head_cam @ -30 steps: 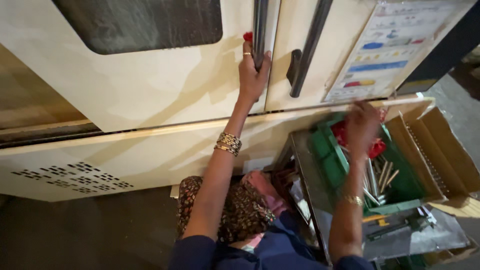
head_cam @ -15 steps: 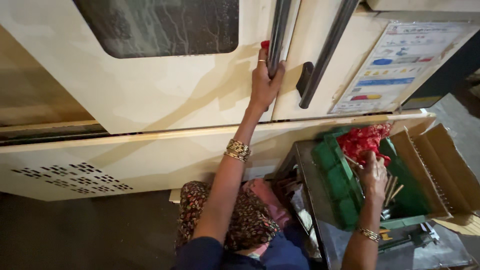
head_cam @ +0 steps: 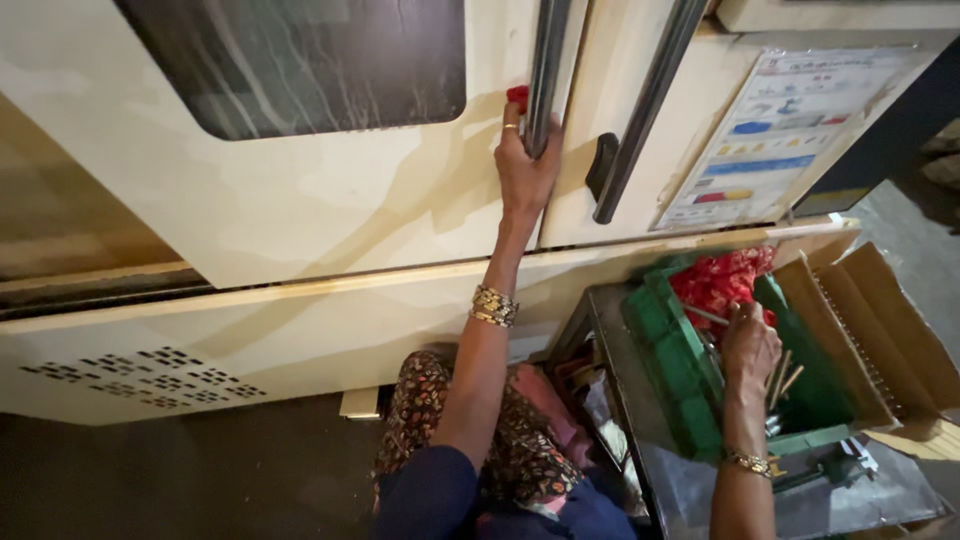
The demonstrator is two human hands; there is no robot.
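My left hand point(head_cam: 524, 165) grips the vertical metal handle point(head_cam: 548, 60) of a cream machine door point(head_cam: 330, 190) with a dark window. A gold bracelet sits on that wrist. My right hand point(head_cam: 748, 345) reaches down into a green plastic crate point(head_cam: 672, 350), fingers closed around thin metal rods point(head_cam: 780, 378) that lie inside. A red cloth point(head_cam: 722, 280) is bunched at the far end of the crate.
A second door with its own long handle point(head_cam: 645, 110) and a coloured chart point(head_cam: 775, 135) stands to the right. The crate rests on a grey metal trolley point(head_cam: 690, 490) beside an open cardboard box point(head_cam: 880, 330). Below the doors runs a cream panel with vent slots point(head_cam: 140, 375).
My right hand has dropped from the red cloth down into the crate among the rods. My left hand stays on the door handle; the view has shifted slightly.
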